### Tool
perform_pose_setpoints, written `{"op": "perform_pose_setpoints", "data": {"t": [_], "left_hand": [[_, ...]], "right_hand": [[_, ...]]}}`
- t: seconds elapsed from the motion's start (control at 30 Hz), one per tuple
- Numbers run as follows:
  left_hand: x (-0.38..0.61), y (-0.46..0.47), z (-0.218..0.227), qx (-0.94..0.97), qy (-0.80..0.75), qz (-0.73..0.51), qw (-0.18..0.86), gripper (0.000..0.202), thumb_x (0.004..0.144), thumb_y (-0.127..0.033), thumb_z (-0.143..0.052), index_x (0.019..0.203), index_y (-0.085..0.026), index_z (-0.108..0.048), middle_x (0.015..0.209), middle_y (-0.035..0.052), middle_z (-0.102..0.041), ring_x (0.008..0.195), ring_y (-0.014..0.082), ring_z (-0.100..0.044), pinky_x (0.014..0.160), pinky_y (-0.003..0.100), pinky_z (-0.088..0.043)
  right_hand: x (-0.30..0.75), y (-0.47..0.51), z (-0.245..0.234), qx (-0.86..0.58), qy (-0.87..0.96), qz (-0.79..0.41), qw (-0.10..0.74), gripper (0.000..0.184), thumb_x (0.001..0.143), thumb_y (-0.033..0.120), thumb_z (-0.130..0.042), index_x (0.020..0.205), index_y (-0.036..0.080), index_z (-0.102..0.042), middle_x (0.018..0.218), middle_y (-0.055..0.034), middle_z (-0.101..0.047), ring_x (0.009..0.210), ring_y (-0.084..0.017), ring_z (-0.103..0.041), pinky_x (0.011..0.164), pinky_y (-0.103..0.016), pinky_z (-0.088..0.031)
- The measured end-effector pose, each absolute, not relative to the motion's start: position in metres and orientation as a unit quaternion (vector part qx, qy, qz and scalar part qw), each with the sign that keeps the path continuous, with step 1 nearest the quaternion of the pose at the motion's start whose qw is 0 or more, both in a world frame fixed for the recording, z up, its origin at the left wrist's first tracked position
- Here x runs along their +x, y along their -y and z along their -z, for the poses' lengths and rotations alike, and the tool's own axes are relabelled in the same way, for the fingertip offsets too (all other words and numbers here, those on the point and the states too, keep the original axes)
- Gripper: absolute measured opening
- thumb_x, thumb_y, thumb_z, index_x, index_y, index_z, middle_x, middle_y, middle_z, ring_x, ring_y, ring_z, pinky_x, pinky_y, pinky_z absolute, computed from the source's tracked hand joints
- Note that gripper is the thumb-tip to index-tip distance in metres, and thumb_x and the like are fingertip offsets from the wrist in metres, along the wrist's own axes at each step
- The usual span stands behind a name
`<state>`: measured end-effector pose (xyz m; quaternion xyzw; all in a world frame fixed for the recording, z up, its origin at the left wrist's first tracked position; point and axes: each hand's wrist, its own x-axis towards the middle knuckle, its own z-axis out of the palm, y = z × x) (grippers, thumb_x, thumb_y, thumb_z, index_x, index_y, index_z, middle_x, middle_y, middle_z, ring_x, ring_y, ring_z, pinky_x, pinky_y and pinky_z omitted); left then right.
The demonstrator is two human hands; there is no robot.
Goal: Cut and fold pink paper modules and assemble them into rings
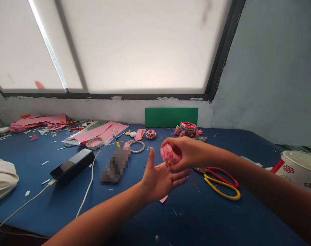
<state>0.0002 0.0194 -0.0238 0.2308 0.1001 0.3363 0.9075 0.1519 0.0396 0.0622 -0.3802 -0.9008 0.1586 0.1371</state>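
Note:
My right hand [187, 152] is closed around a pink fringed paper roll [168, 155], gripping it from the right above my other palm. Its frilled edge faces left, and part of the roll is hidden by my fingers. Just below it, my left hand [159, 181] lies palm up with thumb and fingers spread, holding nothing. Scissors with red and yellow handles [222, 184] lie on the blue table [209, 222] beneath my right forearm. A small pink paper scrap [164, 199] rests just under my left hand.
A black power bank [72, 164] with a white cable lies left, beside a blurred-out object [116, 165]. Tape rolls [137, 147], pink paper sheets [101, 133], a fringed paper ring [150, 134], stacked paper rings [188, 130] and a green board [171, 117] are behind. A white bucket [299, 167] stands right.

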Motion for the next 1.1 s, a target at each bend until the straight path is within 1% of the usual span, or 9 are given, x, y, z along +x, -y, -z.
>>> {"op": "perform_pose_setpoints", "data": {"t": [0.07,0.13,0.2,0.3,0.33,0.4,0.67,0.87,1.1], "left_hand": [[0.003,-0.021,0.029,0.239,-0.162,-0.346,0.893,0.072,0.074,-0.069,-0.036,0.112,-0.011,-0.051,0.110,0.0143,-0.057,0.094,0.0270,-0.059,0.080,0.035,-0.039],[0.006,-0.021,0.039,0.270,-0.217,-0.339,0.875,0.067,0.076,-0.066,-0.034,0.110,-0.010,-0.052,0.110,0.0145,-0.056,0.087,0.0260,-0.061,0.073,0.034,-0.041],[0.009,-0.020,0.050,0.307,-0.235,-0.306,0.870,0.063,0.077,-0.063,-0.036,0.106,-0.010,-0.054,0.106,0.0138,-0.057,0.081,0.0244,-0.062,0.069,0.033,-0.041],[0.013,-0.019,0.064,0.341,-0.241,-0.266,0.869,0.055,0.074,-0.057,-0.044,0.098,-0.010,-0.058,0.099,0.0122,-0.059,0.076,0.0231,-0.062,0.067,0.033,-0.041],[0.014,-0.019,0.067,0.344,-0.248,-0.263,0.867,0.053,0.073,-0.056,-0.046,0.095,-0.010,-0.059,0.096,0.0116,-0.059,0.074,0.0225,-0.062,0.065,0.032,-0.041],[0.017,-0.019,0.072,0.347,-0.259,-0.262,0.862,0.049,0.071,-0.053,-0.048,0.089,-0.010,-0.061,0.092,0.0106,-0.059,0.071,0.0210,-0.061,0.063,0.031,-0.041],[0.026,-0.025,0.085,0.330,-0.260,-0.244,0.874,0.042,0.067,-0.048,-0.049,0.080,-0.010,-0.061,0.078,0.0080,-0.058,0.059,0.0167,-0.057,0.057,0.029,-0.040],[0.026,-0.024,0.082,0.318,-0.267,-0.266,0.870,0.039,0.064,-0.045,-0.053,0.078,-0.010,-0.059,0.076,0.0082,-0.057,0.058,0.0166,-0.057,0.057,0.030,-0.040],[0.025,-0.024,0.080,0.333,-0.265,-0.276,0.862,0.037,0.063,-0.042,-0.054,0.079,-0.009,-0.058,0.076,0.0085,-0.058,0.059,0.0165,-0.057,0.058,0.030,-0.041]], "right_hand": [[0.153,-0.071,-0.066,-0.419,0.891,-0.122,0.129,0.053,0.062,0.047,-0.067,0.105,0.021,-0.053,0.069,0.0033,-0.056,0.061,-0.014,-0.051,0.048,-0.022,-0.033],[0.151,-0.109,-0.067,-0.481,0.866,-0.094,0.098,0.054,0.061,0.050,-0.068,0.104,0.022,-0.052,0.077,0.0014,-0.059,0.069,-0.016,-0.055,0.050,-0.022,-0.034],[0.146,-0.147,-0.063,-0.535,0.838,-0.090,0.055,0.049,0.062,0.046,-0.069,0.101,0.022,-0.053,0.087,-0.0009,-0.061,0.077,-0.018,-0.057,0.054,-0.022,-0.037],[0.133,-0.198,-0.051,-0.569,0.816,-0.105,0.006,0.038,0.063,0.037,-0.073,0.092,0.019,-0.057,0.091,-0.0042,-0.062,0.079,-0.020,-0.058,0.058,-0.024,-0.043],[0.129,-0.212,-0.045,-0.578,0.808,-0.113,-0.010,0.033,0.068,0.035,-0.071,0.093,0.017,-0.058,0.094,-0.0050,-0.062,0.081,-0.020,-0.058,0.062,-0.025,-0.045],[0.122,-0.234,-0.031,-0.598,0.790,-0.129,-0.038,0.025,0.086,0.033,-0.053,0.103,0.015,-0.056,0.102,-0.0050,-0.059,0.084,-0.018,-0.059,0.071,-0.034,-0.049],[0.114,-0.292,0.016,-0.640,0.739,-0.184,-0.102,0.027,0.088,0.029,-0.052,0.111,0.016,-0.053,0.111,-0.0062,-0.056,0.092,-0.020,-0.058,0.077,-0.038,-0.050],[0.120,-0.310,0.025,-0.649,0.730,-0.181,-0.116,0.028,0.087,0.030,-0.052,0.111,0.015,-0.053,0.111,-0.0062,-0.056,0.093,-0.020,-0.058,0.078,-0.039,-0.049],[0.123,-0.309,0.025,-0.649,0.740,-0.163,-0.070,0.030,0.087,0.029,-0.052,0.115,0.016,-0.050,0.115,-0.0075,-0.053,0.095,-0.021,-0.057,0.079,-0.041,-0.049]]}}
